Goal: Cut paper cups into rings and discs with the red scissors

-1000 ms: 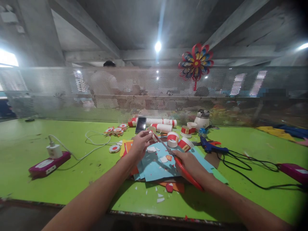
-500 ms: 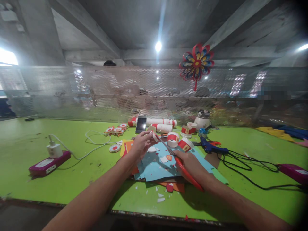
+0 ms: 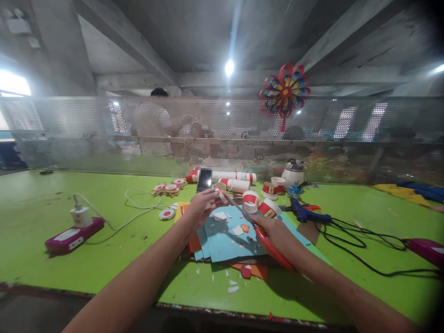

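My right hand (image 3: 274,230) grips red-handled scissors (image 3: 265,240) whose blades point up and left toward my left hand (image 3: 199,206). My left hand pinches a small white-and-red paper piece (image 3: 221,193) at the blade tips. Both hands hover over a stack of light blue paper sheets (image 3: 222,238) with orange sheets beneath, on the green table (image 3: 104,259). White paper scraps (image 3: 219,215) lie on the blue paper. Red-and-white paper cups (image 3: 250,200) stand just beyond the hands.
A purple power strip (image 3: 73,236) with a white charger and cable sits at left. A blue glue gun (image 3: 305,213) with black cords lies at right, near another purple strip (image 3: 428,247). A phone (image 3: 204,179), rolled cups and a mesh screen (image 3: 104,134) stand behind; a person sits beyond it.
The hands stay almost in place; my left hand turned the small piece slightly at the scissor tips. The view shifted a little to the right.
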A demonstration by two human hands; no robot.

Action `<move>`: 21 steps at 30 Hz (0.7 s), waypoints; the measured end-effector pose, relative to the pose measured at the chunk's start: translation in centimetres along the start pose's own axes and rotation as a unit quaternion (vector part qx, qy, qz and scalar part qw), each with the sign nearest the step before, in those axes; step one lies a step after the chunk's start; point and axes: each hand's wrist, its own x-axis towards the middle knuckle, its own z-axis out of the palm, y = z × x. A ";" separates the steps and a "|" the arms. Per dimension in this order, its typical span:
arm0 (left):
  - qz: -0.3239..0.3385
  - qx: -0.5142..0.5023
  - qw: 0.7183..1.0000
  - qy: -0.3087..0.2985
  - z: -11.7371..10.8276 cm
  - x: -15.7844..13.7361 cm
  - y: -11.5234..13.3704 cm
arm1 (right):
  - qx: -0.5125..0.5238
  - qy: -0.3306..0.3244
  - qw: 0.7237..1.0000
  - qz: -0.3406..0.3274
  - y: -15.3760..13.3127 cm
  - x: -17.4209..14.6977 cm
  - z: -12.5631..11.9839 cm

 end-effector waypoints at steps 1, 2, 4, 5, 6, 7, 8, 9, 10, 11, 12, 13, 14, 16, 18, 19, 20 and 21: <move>0.007 0.001 1.000 -0.005 0.0 0.0 0.0 | 0.005 -0.001 1.000 0.002 0.0 0.0 -0.1; 0.014 0.001 1.000 -0.010 0.1 -0.1 -0.1 | 0.008 -0.002 1.000 0.005 0.0 0.0 -0.1; 0.024 -0.001 1.000 -0.017 0.2 -0.1 -0.3 | 0.009 -0.002 1.000 0.007 0.0 0.1 -0.2; 0.027 -0.003 0.999 -0.019 0.2 -0.2 -0.4 | 0.008 -0.002 1.000 0.008 0.1 0.1 -0.2; 0.029 -0.005 0.999 -0.019 0.3 -0.2 -0.5 | 0.008 0.000 1.000 0.009 0.1 0.1 -0.2; 0.031 -0.007 0.999 -0.019 0.3 -0.2 -0.6 | 0.010 0.001 1.000 0.009 0.1 0.1 -0.2; 0.034 -0.008 0.999 -0.020 0.4 -0.2 -0.7 | 0.012 0.002 1.000 0.008 0.1 0.1 -0.2; 0.037 -0.009 0.999 -0.021 0.4 -0.3 -0.8 | 0.014 0.003 1.000 0.005 0.1 0.0 -0.2; 0.041 -0.010 0.999 -0.022 0.4 -0.3 -0.8 | 0.013 0.003 1.000 0.003 0.1 0.0 -0.1; 0.045 -0.011 0.999 -0.021 0.4 -0.3 -0.9 | 0.010 0.004 1.000 0.003 0.0 -0.1 -0.1; 0.049 -0.011 0.999 -0.021 0.5 -0.3 -0.9 | 0.002 0.004 1.000 0.005 -0.1 -0.2 -0.1; 0.051 -0.012 0.998 -0.020 0.5 -0.3 -0.9 | -0.009 0.006 1.000 0.010 -0.3 -0.2 -0.1; 0.053 -0.014 0.998 -0.019 0.6 -0.3 -0.9 | -0.020 0.008 1.000 0.015 -0.4 -0.3 -0.1; 0.057 -0.015 0.998 -0.014 0.6 -0.4 -0.9 | -0.040 0.010 0.999 0.023 -0.8 -0.4 -0.1; 0.062 -0.013 0.998 -0.013 0.6 -0.4 -0.9 | -0.050 0.007 0.998 0.030 -1.2 -0.5 -0.1; 0.064 -0.011 0.998 -0.015 0.6 -0.4 -0.9 | -0.054 0.005 0.998 0.035 -1.4 -0.5 -0.2; 0.065 -0.010 0.998 -0.018 0.5 -0.5 -0.9 | -0.057 0.003 0.998 0.041 -1.6 -0.5 -0.2; 0.065 -0.009 0.998 -0.021 0.5 -0.5 -0.9 | -0.059 0.000 0.997 0.044 -1.7 -0.6 -0.2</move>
